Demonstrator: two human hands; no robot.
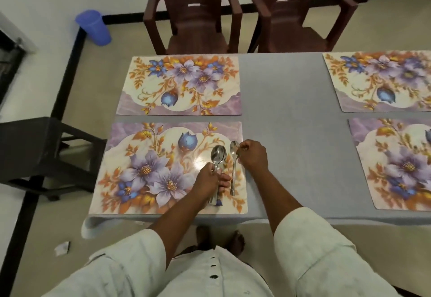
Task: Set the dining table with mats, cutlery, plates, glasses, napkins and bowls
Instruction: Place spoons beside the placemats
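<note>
Several floral placemats lie on the grey table (279,100). Over the near left mat (144,168), my left hand (208,180) grips a bundle of steel spoons (218,154) by the handles, bowls pointing away from me. A single spoon (234,168) lies along the mat's right edge, and my right hand (253,155) pinches it near its bowl. The far left mat (182,84) holds nothing, and the same goes for the two mats on the right, the far one (382,82) and the near one (396,163).
Two brown plastic chairs, the left one (193,12) and the right one (300,9), stand at the table's far side. A dark stool (39,152) sits left of the table. A blue plastic bin (93,27) stands on the floor near the wall. A paper scrap (62,247) lies on the floor.
</note>
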